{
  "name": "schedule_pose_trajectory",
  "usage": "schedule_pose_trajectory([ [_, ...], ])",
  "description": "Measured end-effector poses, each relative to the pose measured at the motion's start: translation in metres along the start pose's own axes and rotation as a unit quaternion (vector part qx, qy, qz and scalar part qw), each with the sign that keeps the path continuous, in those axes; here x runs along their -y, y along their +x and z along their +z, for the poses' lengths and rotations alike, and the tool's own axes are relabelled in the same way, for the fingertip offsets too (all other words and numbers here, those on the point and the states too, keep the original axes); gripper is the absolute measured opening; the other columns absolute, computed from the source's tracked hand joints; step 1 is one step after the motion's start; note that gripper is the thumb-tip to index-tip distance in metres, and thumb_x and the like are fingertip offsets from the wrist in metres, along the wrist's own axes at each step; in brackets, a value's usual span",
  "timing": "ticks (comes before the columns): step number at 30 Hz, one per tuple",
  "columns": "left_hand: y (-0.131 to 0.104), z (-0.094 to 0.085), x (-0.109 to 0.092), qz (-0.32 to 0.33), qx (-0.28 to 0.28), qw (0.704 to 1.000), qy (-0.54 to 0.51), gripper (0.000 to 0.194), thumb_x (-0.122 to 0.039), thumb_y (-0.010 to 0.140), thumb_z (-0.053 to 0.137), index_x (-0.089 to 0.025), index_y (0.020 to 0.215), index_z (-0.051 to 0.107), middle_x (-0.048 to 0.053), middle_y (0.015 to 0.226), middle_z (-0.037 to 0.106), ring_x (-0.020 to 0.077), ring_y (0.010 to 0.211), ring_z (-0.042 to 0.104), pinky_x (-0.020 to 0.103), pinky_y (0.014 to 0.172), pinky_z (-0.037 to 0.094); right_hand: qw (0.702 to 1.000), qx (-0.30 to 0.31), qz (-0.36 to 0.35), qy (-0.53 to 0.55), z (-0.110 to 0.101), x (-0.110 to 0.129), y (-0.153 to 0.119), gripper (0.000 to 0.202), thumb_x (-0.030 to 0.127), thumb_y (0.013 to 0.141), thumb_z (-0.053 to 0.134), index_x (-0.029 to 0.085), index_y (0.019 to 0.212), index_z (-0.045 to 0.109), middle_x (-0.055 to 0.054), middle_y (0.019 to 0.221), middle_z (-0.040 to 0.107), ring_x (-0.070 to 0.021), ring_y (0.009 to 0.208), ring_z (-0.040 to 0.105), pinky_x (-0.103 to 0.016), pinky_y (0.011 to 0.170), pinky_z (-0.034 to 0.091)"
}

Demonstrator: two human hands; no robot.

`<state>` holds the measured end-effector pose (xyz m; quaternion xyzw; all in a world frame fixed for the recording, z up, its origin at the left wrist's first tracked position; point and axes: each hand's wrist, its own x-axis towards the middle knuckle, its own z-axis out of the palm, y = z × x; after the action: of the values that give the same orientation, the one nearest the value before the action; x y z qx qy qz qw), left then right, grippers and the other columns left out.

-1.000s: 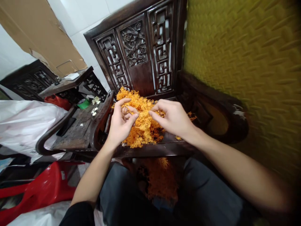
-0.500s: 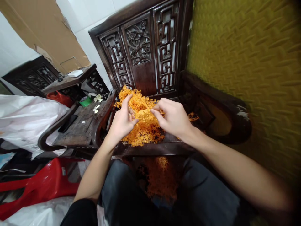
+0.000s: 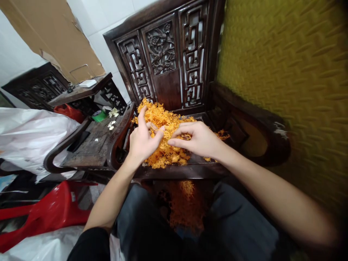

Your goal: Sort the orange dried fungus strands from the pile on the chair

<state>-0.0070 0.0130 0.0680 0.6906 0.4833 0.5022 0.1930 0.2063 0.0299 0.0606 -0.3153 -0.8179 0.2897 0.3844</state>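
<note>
A heap of bright orange, lacy, branching pieces, perhaps plastic, lies on the seat of a dark carved wooden chair. Over the heap, my left hand has its index finger raised, while thumb and bent fingers close on an orange piece. From the right, my right hand reaches in with thumb and fingertips nearly meeting at the same strands. Orange shows through the loop of its fingers. The held piece blends into the heap, so its outline is unclear.
To the left, another wooden chair bears small cream flower-shaped pieces, a green roll and a dark flat object. Nearby are a white plastic bag and a red plastic stool. More orange pieces lie below, between my knees.
My right hand has shifted slightly left and lower, its fingers straighter. My left thumb has moved right, and its index finger stands more upright. The hands are closer together.
</note>
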Motion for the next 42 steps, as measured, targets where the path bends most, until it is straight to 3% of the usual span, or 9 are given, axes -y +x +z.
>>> schedule_pose_trajectory([
  [4,0.001,0.003,0.003,-0.001,0.015,0.998,0.067,0.079,-0.035,0.084,0.075,-0.023,0.152,0.036,-0.005,0.072,0.063,0.0115,0.051,0.048,0.026,0.053,0.038,0.996,-0.076,-0.005,-0.051,0.001,-0.005,0.0,0.039,0.048,0.078,0.082,0.016,0.099,0.077,-0.009,0.095,0.077,-0.0231,0.083,0.069,-0.035,0.078,0.048],
  [8,0.001,0.007,0.006,-0.022,0.037,0.998,-0.034,0.082,-0.035,0.083,0.079,-0.026,0.152,0.036,-0.004,0.073,0.062,0.0109,0.052,0.05,0.026,0.054,0.04,0.993,-0.086,-0.025,-0.081,0.004,-0.01,0.0,0.051,0.048,0.079,0.082,0.016,0.118,0.074,-0.012,0.106,0.077,-0.0259,0.089,0.07,-0.037,0.08,0.051],
  [12,0.004,0.01,0.007,-0.083,0.042,0.986,-0.138,0.077,-0.044,0.088,0.074,-0.026,0.151,0.034,-0.005,0.065,0.056,0.0115,0.053,0.054,0.024,0.051,0.041,0.99,-0.015,-0.034,-0.135,0.008,-0.013,0.0,0.023,0.034,0.089,0.07,0.015,0.1,0.078,-0.01,0.094,0.077,-0.0242,0.087,0.069,-0.035,0.082,0.048],
  [16,0.01,0.008,0.012,-0.12,-0.038,0.975,-0.182,0.071,-0.052,0.088,0.071,-0.024,0.146,0.04,-0.008,0.063,0.049,0.0069,0.045,0.046,0.022,0.046,0.035,0.984,-0.022,0.031,-0.172,0.007,-0.014,0.002,0.016,0.027,0.087,0.063,0.016,0.083,0.074,-0.008,0.081,0.073,-0.0205,0.074,0.063,-0.033,0.073,0.044],
  [23,0.02,0.001,0.016,-0.16,-0.093,0.953,-0.242,0.042,-0.025,0.079,0.075,-0.018,0.119,0.062,-0.013,0.048,0.034,0.005,0.04,0.029,0.021,0.043,0.025,0.985,-0.101,0.112,-0.087,-0.006,-0.018,0.004,0.015,0.029,0.082,0.064,0.017,0.073,0.068,-0.004,0.069,0.068,-0.0169,0.062,0.056,-0.031,0.063,0.038],
  [27,0.019,-0.006,0.011,-0.222,0.027,0.951,-0.213,0.025,-0.018,0.068,0.078,-0.016,0.091,0.07,-0.009,0.048,0.039,0.0034,0.04,0.025,0.021,0.042,0.012,0.968,-0.207,0.143,-0.012,-0.014,-0.026,0.005,0.019,0.033,0.082,0.066,0.018,0.071,0.067,-0.003,0.069,0.067,-0.0149,0.059,0.053,-0.03,0.061,0.038],
  [30,0.017,-0.011,0.007,-0.256,0.124,0.937,-0.204,0.022,-0.022,0.065,0.082,-0.015,0.084,0.072,-0.006,0.053,0.049,0.0033,0.041,0.03,0.021,0.042,0.013,0.963,-0.231,0.139,-0.018,-0.016,-0.031,0.005,0.017,0.031,0.081,0.066,0.018,0.07,0.067,-0.002,0.067,0.066,-0.0145,0.059,0.051,-0.03,0.059,0.037],
  [37,0.018,-0.019,0.007,-0.226,0.167,0.928,-0.244,0.027,-0.042,0.079,0.075,-0.016,0.081,0.079,-0.009,0.041,0.022,0.0052,0.04,0.013,0.025,0.044,0.005,0.965,-0.231,0.119,-0.046,-0.017,-0.037,0.006,0.016,0.028,0.082,0.066,0.018,0.069,0.068,-0.002,0.067,0.068,-0.0146,0.058,0.053,-0.031,0.061,0.038],
  [42,0.014,-0.013,0.009,-0.173,0.19,0.945,-0.202,0.03,-0.044,0.083,0.076,-0.016,0.07,0.077,-0.001,0.052,0.051,0.0058,0.045,0.034,0.025,0.047,0.026,0.954,-0.279,0.09,-0.061,-0.021,-0.036,0.005,0.013,0.026,0.083,0.065,0.019,0.072,0.067,-0.003,0.072,0.07,-0.0163,0.062,0.058,-0.032,0.063,0.041],
])
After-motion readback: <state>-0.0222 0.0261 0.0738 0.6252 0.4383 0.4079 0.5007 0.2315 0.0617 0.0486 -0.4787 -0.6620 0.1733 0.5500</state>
